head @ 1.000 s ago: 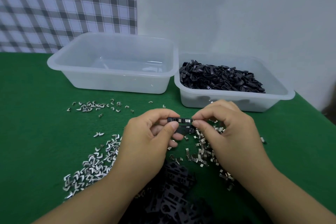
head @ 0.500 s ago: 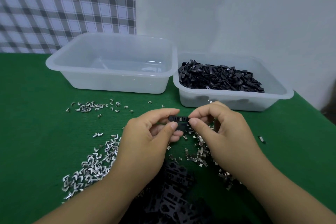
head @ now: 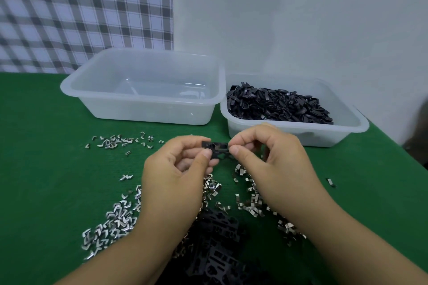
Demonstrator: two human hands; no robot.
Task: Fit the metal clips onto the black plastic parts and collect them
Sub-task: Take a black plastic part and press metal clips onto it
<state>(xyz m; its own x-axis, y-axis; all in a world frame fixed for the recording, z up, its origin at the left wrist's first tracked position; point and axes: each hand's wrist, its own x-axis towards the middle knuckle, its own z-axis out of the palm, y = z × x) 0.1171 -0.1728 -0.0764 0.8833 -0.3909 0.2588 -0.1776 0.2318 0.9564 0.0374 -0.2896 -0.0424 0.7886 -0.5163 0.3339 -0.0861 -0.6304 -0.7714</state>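
A small black plastic part (head: pixel 217 148) is held above the green table between both hands. My left hand (head: pixel 178 169) pinches its left end with thumb and forefinger. My right hand (head: pixel 271 159) pinches its right end the same way; whether a clip sits under those fingertips is hidden. Loose metal clips (head: pixel 115 220) lie scattered on the table under and around my hands. A pile of flat black plastic parts (head: pixel 217 245) lies between my forearms.
An empty translucent tub (head: pixel 143 90) stands at the back left. A second tub (head: pixel 347 120) at the back right holds a heap of black parts (head: pixel 278 104). More clips (head: pixel 118 141) lie near the left tub. A single clip (head: pixel 330 182) lies at the right.
My right hand's fingers slid left along the black part toward my left hand. The part has tilted, so its flat face now shows. My left hand kept its pinch.
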